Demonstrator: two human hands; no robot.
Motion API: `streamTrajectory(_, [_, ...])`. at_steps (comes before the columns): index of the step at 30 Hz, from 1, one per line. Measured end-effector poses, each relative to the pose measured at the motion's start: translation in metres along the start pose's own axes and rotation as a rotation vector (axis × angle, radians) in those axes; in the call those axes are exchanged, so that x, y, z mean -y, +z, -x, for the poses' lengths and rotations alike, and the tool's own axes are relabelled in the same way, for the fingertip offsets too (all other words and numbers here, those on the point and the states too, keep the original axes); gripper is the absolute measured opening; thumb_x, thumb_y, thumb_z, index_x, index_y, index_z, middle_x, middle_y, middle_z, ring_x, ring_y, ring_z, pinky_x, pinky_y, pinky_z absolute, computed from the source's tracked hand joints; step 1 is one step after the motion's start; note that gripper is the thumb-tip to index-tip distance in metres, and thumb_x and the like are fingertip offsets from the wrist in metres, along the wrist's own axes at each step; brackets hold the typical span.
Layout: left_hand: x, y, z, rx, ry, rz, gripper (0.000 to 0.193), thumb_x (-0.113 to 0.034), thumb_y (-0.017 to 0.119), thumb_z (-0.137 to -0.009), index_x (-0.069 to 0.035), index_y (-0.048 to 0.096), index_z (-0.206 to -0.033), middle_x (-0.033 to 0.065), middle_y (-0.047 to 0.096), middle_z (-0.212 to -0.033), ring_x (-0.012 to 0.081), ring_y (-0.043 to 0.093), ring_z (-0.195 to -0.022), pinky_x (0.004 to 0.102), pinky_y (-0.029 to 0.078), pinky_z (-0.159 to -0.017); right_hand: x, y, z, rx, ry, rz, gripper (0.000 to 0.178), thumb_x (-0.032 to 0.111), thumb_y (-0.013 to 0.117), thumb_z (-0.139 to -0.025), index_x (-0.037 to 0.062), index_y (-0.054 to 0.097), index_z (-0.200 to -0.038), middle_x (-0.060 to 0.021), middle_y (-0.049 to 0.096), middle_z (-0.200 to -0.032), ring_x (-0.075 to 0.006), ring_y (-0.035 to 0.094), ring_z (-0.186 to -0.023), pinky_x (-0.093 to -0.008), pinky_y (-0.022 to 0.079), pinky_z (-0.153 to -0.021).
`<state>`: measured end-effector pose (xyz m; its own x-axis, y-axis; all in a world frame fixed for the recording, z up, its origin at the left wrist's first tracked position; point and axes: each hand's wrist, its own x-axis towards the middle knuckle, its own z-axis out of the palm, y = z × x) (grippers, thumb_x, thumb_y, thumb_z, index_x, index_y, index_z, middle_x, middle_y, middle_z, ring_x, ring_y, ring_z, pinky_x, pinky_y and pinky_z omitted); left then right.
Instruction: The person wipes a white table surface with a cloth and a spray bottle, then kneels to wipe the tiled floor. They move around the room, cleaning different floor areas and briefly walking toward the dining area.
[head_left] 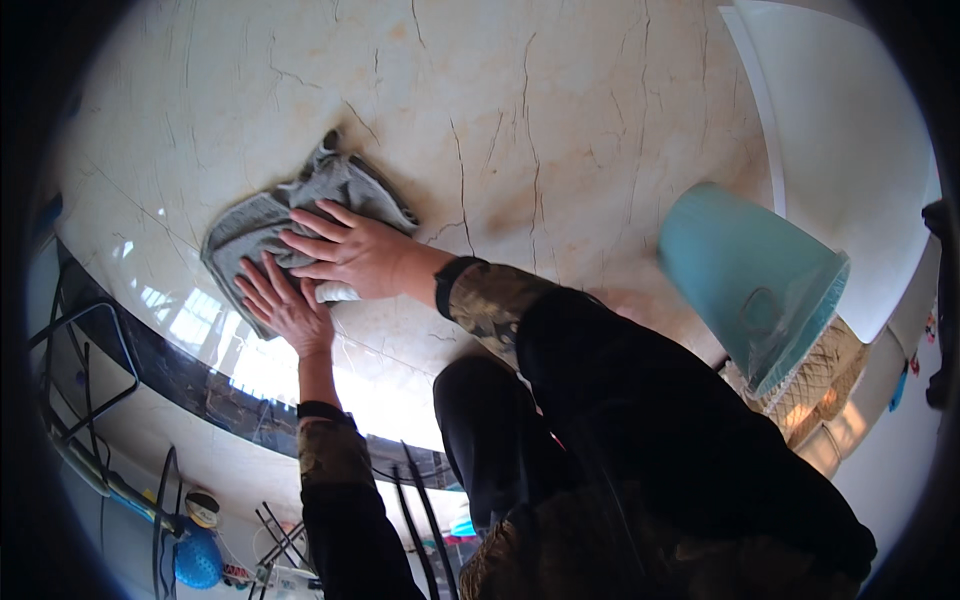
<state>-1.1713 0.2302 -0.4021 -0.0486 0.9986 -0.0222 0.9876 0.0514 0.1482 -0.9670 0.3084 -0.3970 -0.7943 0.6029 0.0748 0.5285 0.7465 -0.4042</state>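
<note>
A grey cloth [345, 182] lies spread and rumpled on a pale marbled surface [580, 110] with dark veins. My left hand [293, 312] rests flat on the cloth's lower part, fingers stretched out. Just above and to the right, my right hand [355, 252] also presses flat on the cloth with its fingers spread. Something white [337, 291] shows at the right thumb; I cannot tell if it is a wrapping. The cloth's far corner is bunched up beyond the fingers.
A light blue bucket [745, 270] lies tilted at the right, beside a large white curved panel [840, 130]. A tan woven piece [820, 380] shows below it. Black metal frames [90, 370] and a blue ball [198, 557] stand at the lower left, past the dark edge band [200, 385].
</note>
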Motion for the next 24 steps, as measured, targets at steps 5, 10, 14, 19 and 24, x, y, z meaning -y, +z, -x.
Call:
streamTrajectory(5, [-0.092, 0.011, 0.018, 0.101, 0.14, 0.119, 0.077, -0.053, 0.059, -0.099, -0.02, 0.033, -0.164, 0.0187, 0.02, -0.173, 0.0495, 0.011, -0.158, 0.067, 0.005, -0.124, -0.017, -0.047, 0.103, 0.219, 0.203, -0.116, 0.055, 0.029, 0.061, -0.097, 0.0335, 0.055, -0.151, -0.0045, 0.025, -0.173, -0.0329, 0.012, -0.162, -0.0565, 0.006, -0.13])
streamTrajectory(10, [-0.175, 0.013, 0.022, 0.217, 0.191, 0.194, 0.073, -0.048, 0.06, -0.096, -0.02, 0.041, -0.161, 0.0183, 0.028, -0.17, 0.0509, 0.019, -0.156, 0.0697, 0.013, -0.122, -0.04, -0.054, 0.188, 0.198, 0.235, 0.006, 0.055, 0.034, 0.061, -0.096, 0.0395, 0.054, -0.15, -0.0061, 0.03, -0.17, -0.0352, 0.023, -0.158, -0.0574, 0.014, -0.128])
streamTrajectory(14, [-0.175, 0.012, -0.051, 0.115, 0.243, 0.19, 0.066, -0.04, 0.058, -0.095, -0.021, 0.047, -0.158, 0.0156, 0.034, -0.168, 0.0487, 0.029, -0.153, 0.0697, 0.022, -0.119, -0.082, -0.066, 0.138, 0.152, 0.247, 0.101, 0.054, 0.039, 0.06, -0.097, 0.04, 0.052, -0.151, -0.0059, 0.029, -0.171, -0.0362, 0.022, -0.158, -0.0599, 0.014, -0.127])
streamTrajectory(19, [-0.166, 0.028, -0.203, -0.194, 0.318, 0.159, 0.063, -0.046, 0.056, -0.099, -0.028, 0.045, -0.158, 0.0115, 0.035, -0.167, 0.0466, 0.032, -0.151, 0.0676, 0.022, -0.12, -0.203, -0.106, 0.036, -0.058, 0.137, 0.217, 0.05, 0.05, 0.053, -0.101, 0.0285, 0.061, -0.146, -0.0155, 0.037, -0.165, -0.042, 0.029, -0.154, -0.0588, 0.022, -0.124])
streamTrajectory(24, [-0.174, 0.036, -0.219, -0.247, 0.229, 0.133, 0.062, -0.034, 0.063, -0.095, -0.014, 0.049, -0.152, 0.0162, 0.038, -0.165, 0.043, 0.031, -0.153, 0.0632, 0.022, -0.122, -0.235, -0.115, 0.014, -0.186, 0.033, 0.192, 0.049, 0.05, 0.053, -0.104, 0.0227, 0.064, -0.143, -0.0188, 0.041, -0.163, -0.0437, 0.034, -0.151, -0.0585, 0.029, -0.121])
